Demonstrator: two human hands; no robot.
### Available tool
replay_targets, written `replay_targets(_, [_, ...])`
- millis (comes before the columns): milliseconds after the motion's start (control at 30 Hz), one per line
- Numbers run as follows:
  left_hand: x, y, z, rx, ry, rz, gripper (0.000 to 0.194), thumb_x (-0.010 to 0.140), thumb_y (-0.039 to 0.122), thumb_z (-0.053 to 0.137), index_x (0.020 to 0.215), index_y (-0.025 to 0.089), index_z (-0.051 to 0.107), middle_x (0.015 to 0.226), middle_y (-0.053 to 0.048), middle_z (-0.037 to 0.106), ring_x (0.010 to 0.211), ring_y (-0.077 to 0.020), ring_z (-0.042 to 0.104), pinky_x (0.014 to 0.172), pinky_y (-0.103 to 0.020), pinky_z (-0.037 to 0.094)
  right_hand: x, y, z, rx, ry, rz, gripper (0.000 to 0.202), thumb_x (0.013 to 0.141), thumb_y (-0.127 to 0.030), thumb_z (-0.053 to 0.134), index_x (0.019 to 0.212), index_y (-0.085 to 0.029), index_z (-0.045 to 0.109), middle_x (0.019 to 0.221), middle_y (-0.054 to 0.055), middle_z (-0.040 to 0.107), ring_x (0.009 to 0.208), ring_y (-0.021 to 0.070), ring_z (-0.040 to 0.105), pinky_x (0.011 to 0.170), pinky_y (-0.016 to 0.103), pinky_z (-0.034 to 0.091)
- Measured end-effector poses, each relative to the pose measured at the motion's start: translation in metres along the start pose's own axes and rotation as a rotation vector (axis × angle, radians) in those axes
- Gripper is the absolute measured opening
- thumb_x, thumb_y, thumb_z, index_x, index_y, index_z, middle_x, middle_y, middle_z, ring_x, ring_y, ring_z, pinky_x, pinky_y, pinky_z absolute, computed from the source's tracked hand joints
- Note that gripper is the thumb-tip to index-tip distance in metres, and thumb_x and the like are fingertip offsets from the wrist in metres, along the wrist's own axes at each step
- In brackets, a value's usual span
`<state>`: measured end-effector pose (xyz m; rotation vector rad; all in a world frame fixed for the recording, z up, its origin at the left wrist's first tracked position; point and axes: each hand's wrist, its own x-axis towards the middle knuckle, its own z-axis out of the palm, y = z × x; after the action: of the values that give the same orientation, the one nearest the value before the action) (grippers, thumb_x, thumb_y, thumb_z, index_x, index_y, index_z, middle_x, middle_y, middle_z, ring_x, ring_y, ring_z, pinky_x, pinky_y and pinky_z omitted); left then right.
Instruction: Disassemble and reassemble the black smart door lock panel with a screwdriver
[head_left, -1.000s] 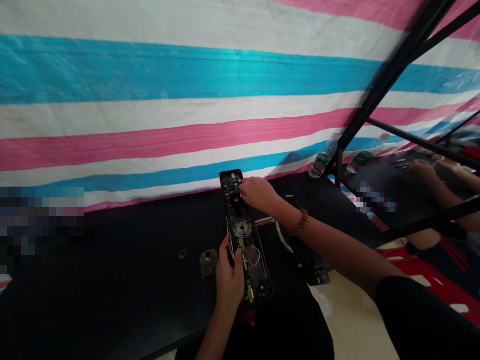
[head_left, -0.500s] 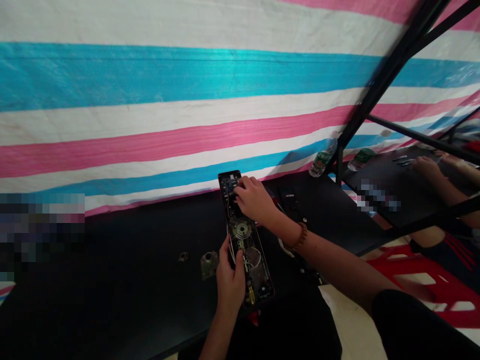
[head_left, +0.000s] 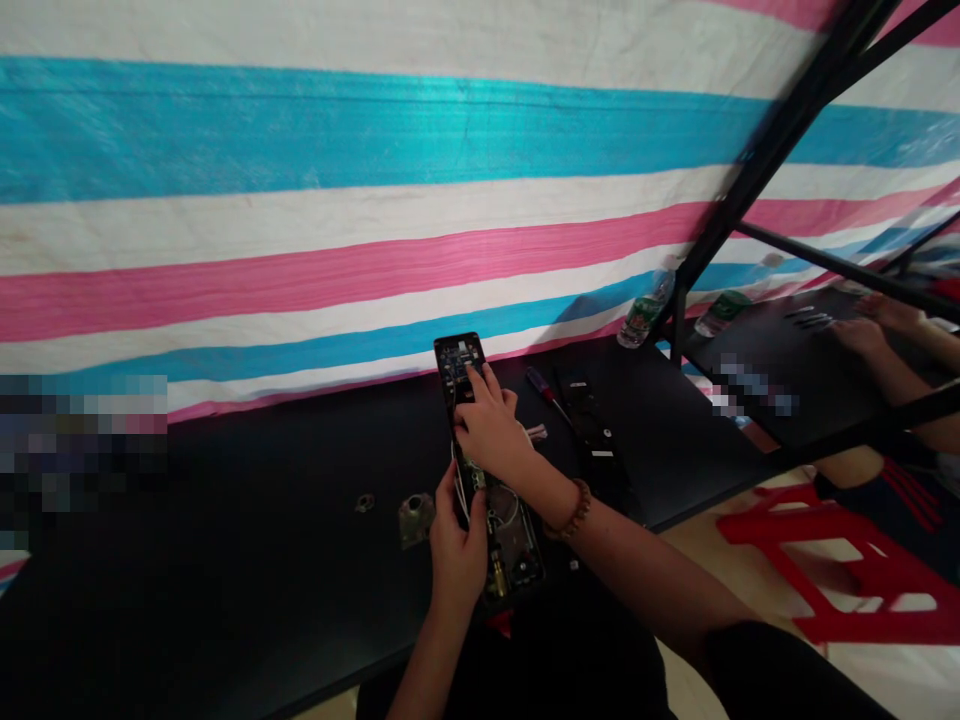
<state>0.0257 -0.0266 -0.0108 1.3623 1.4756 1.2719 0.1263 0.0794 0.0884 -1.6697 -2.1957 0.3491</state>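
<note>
A long black electronic door lock panel lies opened, its inside facing up. A circuit board sits at its far end, and a brass cylinder and white wires show at the near end. My left hand grips the panel's left edge, thumb on the inner side. My right hand lies over the panel's middle with fingers stretched out, fingertips at the lower part of the board. It hides the round part beneath. A pale strip shows beside the right hand; I cannot make out what it is.
Left of the panel lie a square metal plate and a small metal part. To the right are a screwdriver and a black cover piece. A bottle stands by the black frame. Another person's hands are farther right.
My right hand has moved down the panel from the board, its bent fingers now stretched out. The screwdriver and more of the cover piece have come into sight. My left hand keeps its hold.
</note>
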Motion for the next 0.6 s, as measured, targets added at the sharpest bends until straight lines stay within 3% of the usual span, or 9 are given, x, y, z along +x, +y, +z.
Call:
replay_targets(267, [0.0, 0.002, -0.001, 0.015, 0.005, 0.023, 0.054, 0.099, 0.044, 0.054, 0.145, 0.017, 0.047, 0.138, -0.017, 0.063, 0.125, -0.0289, 0.064, 0.104, -0.043, 0.051, -0.002, -0.001, 0.003, 0.063, -0.038, 0.049, 0.016, 0.086, -0.014, 0.062, 0.096, -0.016, 0.074, 0.171, 0.016, 0.015, 0.158, 0.0381, 0.004, 0.109, 0.059, 0.031])
replay_targets(467, [0.0, -0.001, -0.001, -0.013, -0.006, 0.015, 0.056, 0.099, 0.046, 0.054, 0.147, 0.018, 0.045, 0.139, -0.017, 0.063, 0.128, -0.0282, 0.062, 0.107, -0.043, 0.049, -0.004, -0.01, 0.002, 0.058, -0.016, 0.112, 0.015, 0.087, -0.017, 0.061, 0.092, -0.012, 0.074, 0.17, 0.02, 0.016, 0.156, 0.0442, 0.006, 0.111, 0.062, 0.03])
replay_targets(600, [0.0, 0.0, 0.0, -0.021, -0.015, -0.002, 0.058, 0.098, 0.047, 0.056, 0.147, 0.018, 0.045, 0.138, -0.017, 0.064, 0.128, -0.0289, 0.062, 0.106, -0.044, 0.05, -0.002, -0.01, 0.004, 0.092, -0.019, 0.15, 0.014, 0.086, -0.016, 0.062, 0.092, -0.014, 0.075, 0.171, 0.017, 0.016, 0.156, 0.0438, 0.007, 0.111, 0.063, 0.03])
